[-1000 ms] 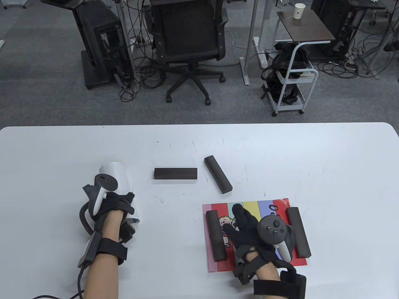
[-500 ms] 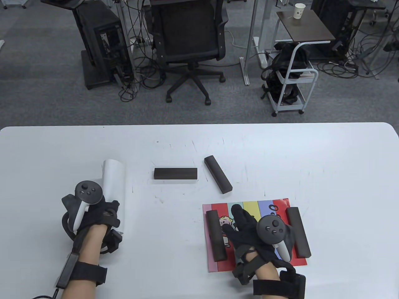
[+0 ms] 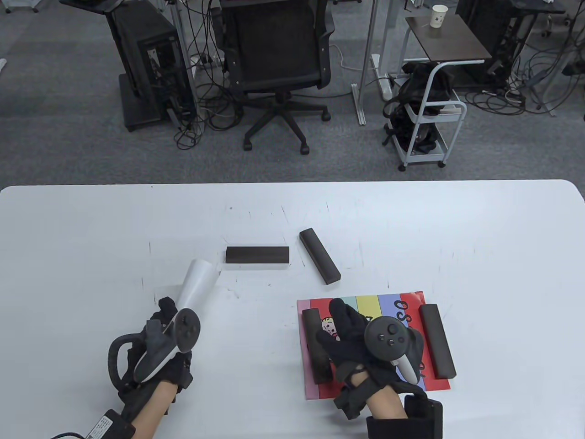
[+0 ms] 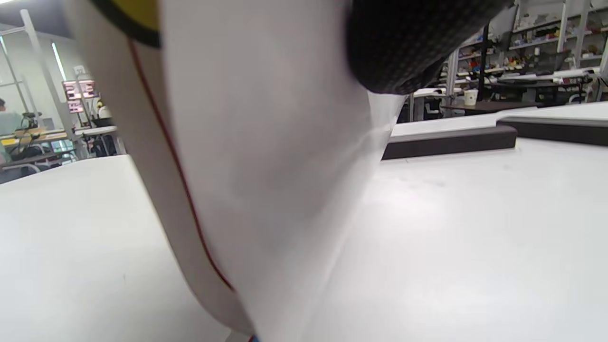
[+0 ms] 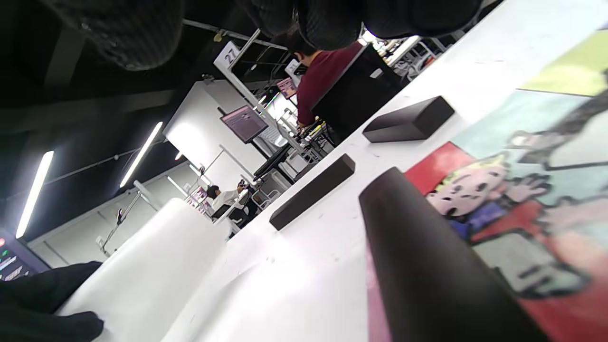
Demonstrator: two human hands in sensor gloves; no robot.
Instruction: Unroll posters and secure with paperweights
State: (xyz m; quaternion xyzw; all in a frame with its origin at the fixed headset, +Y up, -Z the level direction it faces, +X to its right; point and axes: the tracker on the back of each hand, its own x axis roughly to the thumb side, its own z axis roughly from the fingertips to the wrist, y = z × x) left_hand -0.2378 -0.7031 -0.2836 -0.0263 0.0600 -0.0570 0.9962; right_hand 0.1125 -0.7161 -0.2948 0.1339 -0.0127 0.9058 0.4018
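Note:
My left hand (image 3: 167, 340) grips a rolled white poster (image 3: 195, 282) that points up and to the right over the table; it fills the left wrist view (image 4: 266, 156). A colourful unrolled poster (image 3: 388, 302) lies flat at the front right, held by a dark paperweight bar (image 3: 311, 327) on its left edge and another bar (image 3: 437, 340) on its right edge. My right hand (image 3: 352, 336) hovers open over this poster, holding nothing. Two more dark bars (image 3: 257, 254) (image 3: 319, 255) lie loose mid-table.
The white table (image 3: 411, 228) stretches wide on all sides. Beyond its far edge stand an office chair (image 3: 279, 55), a computer tower (image 3: 146, 64), a wheeled cart (image 3: 429, 119) and a side table with a paper cup (image 3: 438, 16).
My left hand has swung the rolled poster right and tilted it toward the loose bars, the wrist turning over. My right hand has drifted slightly left over the flat poster.

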